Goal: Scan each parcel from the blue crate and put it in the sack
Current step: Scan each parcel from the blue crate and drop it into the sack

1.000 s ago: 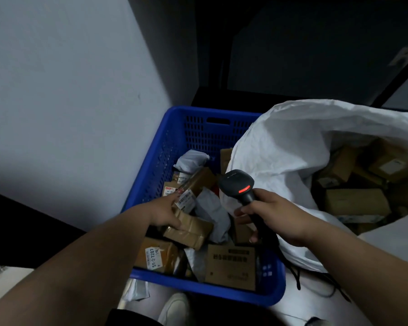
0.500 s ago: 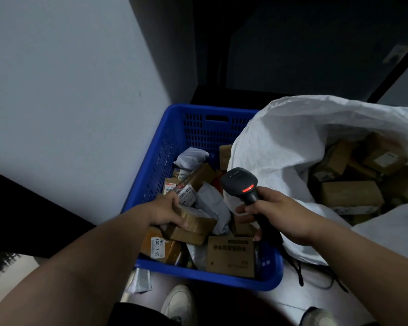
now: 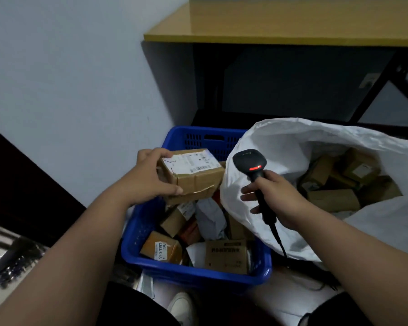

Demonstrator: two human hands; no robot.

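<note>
Now left hand [image 3: 149, 177] grips parcel [image 3: 193, 171] — right hand [image 3: 276, 196] grips scanner [image 3: 252, 165].

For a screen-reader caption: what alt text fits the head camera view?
A person's left hand holds a labelled cardboard parcel above a blue crate of parcels, while the right hand grips a barcode scanner. A white sack holding boxes sits right.

Both forearms are bare down to the hands, with a white shoe [image 3: 183, 309] showing below.
</note>
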